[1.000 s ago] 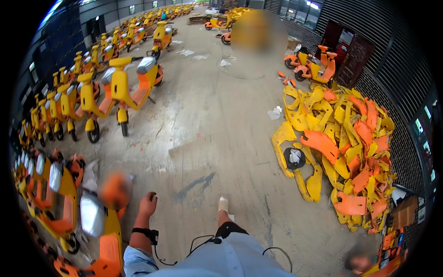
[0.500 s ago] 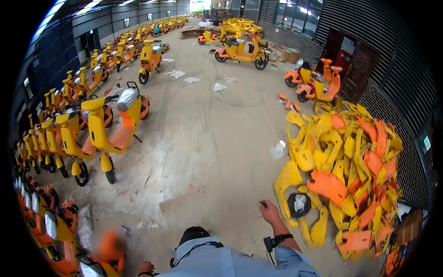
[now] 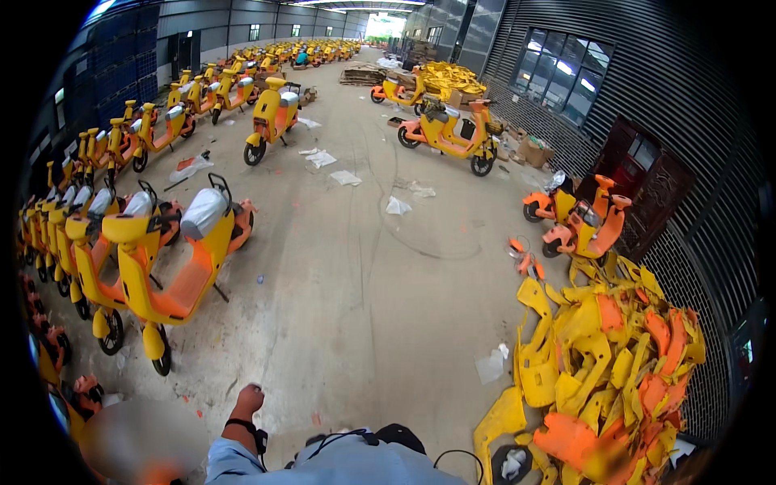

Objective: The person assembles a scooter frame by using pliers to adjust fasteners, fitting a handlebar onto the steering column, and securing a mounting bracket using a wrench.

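My left hand is out in front at the lower left, above the bare concrete floor, with a dark band round its wrist. Its fingers are curled in and no object shows in them. The nearest thing to it is a yellow and orange scooter standing at the end of a row on the left, apart from the hand. My right hand is out of view, hidden below the lower edge. A heap of yellow and orange plastic body panels lies to the right, with a black tyre-like ring at its near side.
Rows of scooters line the left wall. Two more scooters stand ahead, others by the dark red door. White plastic scraps lie on the concrete floor. A far person is among the scooters.
My left hand has swung up and forward at the left. The right hand has dropped out of view. The scooters and the panel heap sit nearer, as I have moved forward.
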Demonstrator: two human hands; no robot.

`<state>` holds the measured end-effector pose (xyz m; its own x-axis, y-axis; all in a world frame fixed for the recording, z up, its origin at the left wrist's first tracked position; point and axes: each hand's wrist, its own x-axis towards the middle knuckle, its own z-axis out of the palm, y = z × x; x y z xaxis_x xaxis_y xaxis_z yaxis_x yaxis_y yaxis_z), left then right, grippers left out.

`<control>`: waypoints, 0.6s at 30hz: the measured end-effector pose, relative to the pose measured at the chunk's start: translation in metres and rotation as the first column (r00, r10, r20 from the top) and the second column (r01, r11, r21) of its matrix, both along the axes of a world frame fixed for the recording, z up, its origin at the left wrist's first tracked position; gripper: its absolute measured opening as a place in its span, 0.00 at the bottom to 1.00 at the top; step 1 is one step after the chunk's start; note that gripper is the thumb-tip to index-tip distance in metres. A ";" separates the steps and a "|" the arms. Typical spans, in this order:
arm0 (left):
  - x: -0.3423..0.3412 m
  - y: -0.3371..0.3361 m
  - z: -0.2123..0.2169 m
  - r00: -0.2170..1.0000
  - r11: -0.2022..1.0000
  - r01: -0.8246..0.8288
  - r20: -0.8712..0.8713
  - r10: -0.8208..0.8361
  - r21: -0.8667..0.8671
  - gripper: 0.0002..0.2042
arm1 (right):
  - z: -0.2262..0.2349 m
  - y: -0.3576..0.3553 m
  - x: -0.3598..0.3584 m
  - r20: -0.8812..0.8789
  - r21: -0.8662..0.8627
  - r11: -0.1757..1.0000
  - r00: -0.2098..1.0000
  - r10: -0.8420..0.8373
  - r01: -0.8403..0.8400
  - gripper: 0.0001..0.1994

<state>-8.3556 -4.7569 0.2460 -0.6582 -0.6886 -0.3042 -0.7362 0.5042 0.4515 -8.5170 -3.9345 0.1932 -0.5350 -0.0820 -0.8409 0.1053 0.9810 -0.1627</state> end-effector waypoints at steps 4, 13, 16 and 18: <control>-0.223 -0.026 0.068 0.969 0.994 0.057 -0.244 -0.033 0.089 0.16 | 0.038 -0.031 -0.101 -0.086 -0.016 0.967 0.964 -0.253 0.253 0.16; -0.337 -0.121 -0.020 0.971 0.996 0.024 0.236 -0.045 0.091 0.19 | -0.068 -0.209 -0.433 -0.104 -0.151 0.988 0.994 -0.045 0.029 0.14; -0.427 -0.117 -0.045 0.751 0.855 0.353 0.430 -0.501 0.379 0.17 | -0.055 -0.178 -0.647 -0.339 -0.094 0.893 0.857 0.388 -0.441 0.13; -0.403 -0.160 0.005 0.635 0.817 0.480 0.516 -0.575 0.320 0.15 | -0.030 -0.340 -0.729 -0.513 -0.136 0.990 0.858 -0.032 -0.044 0.15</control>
